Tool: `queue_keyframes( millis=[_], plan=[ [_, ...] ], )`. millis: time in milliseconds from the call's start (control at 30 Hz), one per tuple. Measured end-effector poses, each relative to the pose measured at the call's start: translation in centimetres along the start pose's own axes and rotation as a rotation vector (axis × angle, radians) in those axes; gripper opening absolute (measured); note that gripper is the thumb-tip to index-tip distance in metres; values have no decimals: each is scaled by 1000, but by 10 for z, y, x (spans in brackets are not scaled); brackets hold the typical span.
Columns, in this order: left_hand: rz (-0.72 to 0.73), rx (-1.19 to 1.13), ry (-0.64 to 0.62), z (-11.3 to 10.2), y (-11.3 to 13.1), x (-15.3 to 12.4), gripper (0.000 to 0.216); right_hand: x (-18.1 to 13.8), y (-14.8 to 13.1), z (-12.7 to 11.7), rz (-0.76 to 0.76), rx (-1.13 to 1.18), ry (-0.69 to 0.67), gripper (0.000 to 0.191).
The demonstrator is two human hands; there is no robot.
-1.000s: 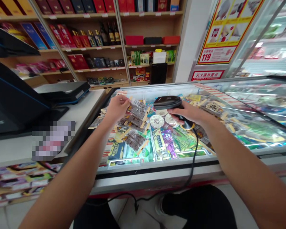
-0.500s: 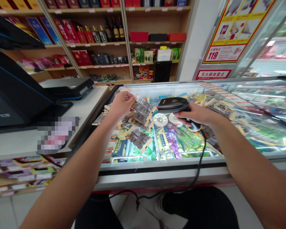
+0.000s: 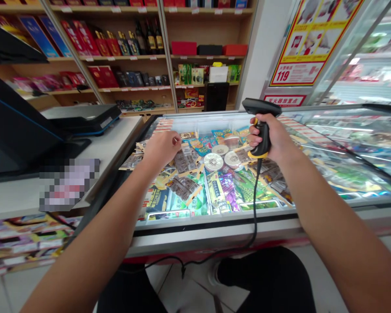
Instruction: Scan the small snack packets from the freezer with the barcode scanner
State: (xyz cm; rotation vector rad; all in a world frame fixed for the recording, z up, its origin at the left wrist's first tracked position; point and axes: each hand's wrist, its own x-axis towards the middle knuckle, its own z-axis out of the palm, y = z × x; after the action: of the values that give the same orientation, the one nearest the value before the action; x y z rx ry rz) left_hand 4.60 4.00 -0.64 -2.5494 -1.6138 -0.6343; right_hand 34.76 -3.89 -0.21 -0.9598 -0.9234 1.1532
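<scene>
My right hand [image 3: 272, 134] is wrapped round the grip of a black and yellow barcode scanner [image 3: 262, 108], raised above the glass-topped freezer [image 3: 215, 228]. Its head faces left. My left hand [image 3: 161, 150] hovers low over the left part of the freezer top, fingers curled and pinched; what is between them, if anything, is hidden. Right beside its fingertips is a clear snack packet [image 3: 186, 160] with dark contents. Another such packet [image 3: 184, 187] lies nearer to me. More packets [image 3: 133, 161] are heaped left of that hand.
Round white-lidded tubs [image 3: 213, 161] stand mid-freezer. The scanner's black cable [image 3: 255, 195] hangs over the front edge. Left is a counter [image 3: 117, 143] with a scale [image 3: 81, 117] and a dark terminal [image 3: 26, 126]. Stocked shelves [image 3: 117, 58] line the back.
My right hand has lifted the scanner and turned its grip upright. My left hand no longer visibly holds up the packet it had; its fingers are curled in more. The view has shifted slightly.
</scene>
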Motion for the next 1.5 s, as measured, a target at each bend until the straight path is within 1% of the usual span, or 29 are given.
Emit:
queue_keyframes(
  millis=[100,233,300,367,400,433,500,567,633,733,867,933,1000,1067,1167,1233,1300,1367,1433,1500],
  plan=[
    [6,22,3,3,0,-1,25,2,0,-2,31,8,5,33],
    [42,124,41,4,6,-4,26,3,2,-3,34,-63,-29,35],
    [120,140,90,0,18,-11,29,3,2,-3,22,-95,-45,36],
    [284,119,114,-3,35,-21,31,2,1,-1,3,-110,-51,37],
    [389,105,93,-4,46,-27,32,0,-1,0,-8,-110,-53,37],
    [498,98,39,-3,56,-33,31,-1,-3,1,-18,-103,-59,37],
    [643,117,-106,4,74,-46,29,-6,-8,3,-35,-74,-86,37],
    [730,155,-241,16,86,-57,27,-12,-15,2,-57,-66,-126,35],
    [776,186,-290,30,91,-63,27,-18,-21,-2,-93,-97,-158,33],
    [816,206,-255,42,90,-66,29,-21,-25,-13,-143,-158,-209,38],
    [821,171,-216,40,94,-61,31,-16,-23,-24,-95,-220,-412,52],
    [808,140,-182,42,101,-56,33,-14,-21,-25,-89,-211,-460,54],
    [813,122,-137,48,111,-50,36,-13,-20,-23,-117,-181,-426,54],
    [822,119,-122,59,118,-44,39,-14,-19,-20,-142,-182,-353,55],
    [816,116,-182,71,120,-39,47,-17,-19,-15,-129,-264,-228,58],
    [805,118,-209,71,114,-36,50,-18,-20,-12,-108,-296,-179,58],
    [801,139,-196,66,104,-35,49,-18,-21,-10,-83,-267,-188,53],
    [802,173,-161,58,92,-35,46,-18,-21,-8,-38,-199,-226,45],
    [785,225,-139,51,82,-37,45,-15,-19,-6,53,-142,-259,37],
    [728,290,-157,47,76,-41,45,-12,-13,-5,192,-154,-268,31]
  ],
)
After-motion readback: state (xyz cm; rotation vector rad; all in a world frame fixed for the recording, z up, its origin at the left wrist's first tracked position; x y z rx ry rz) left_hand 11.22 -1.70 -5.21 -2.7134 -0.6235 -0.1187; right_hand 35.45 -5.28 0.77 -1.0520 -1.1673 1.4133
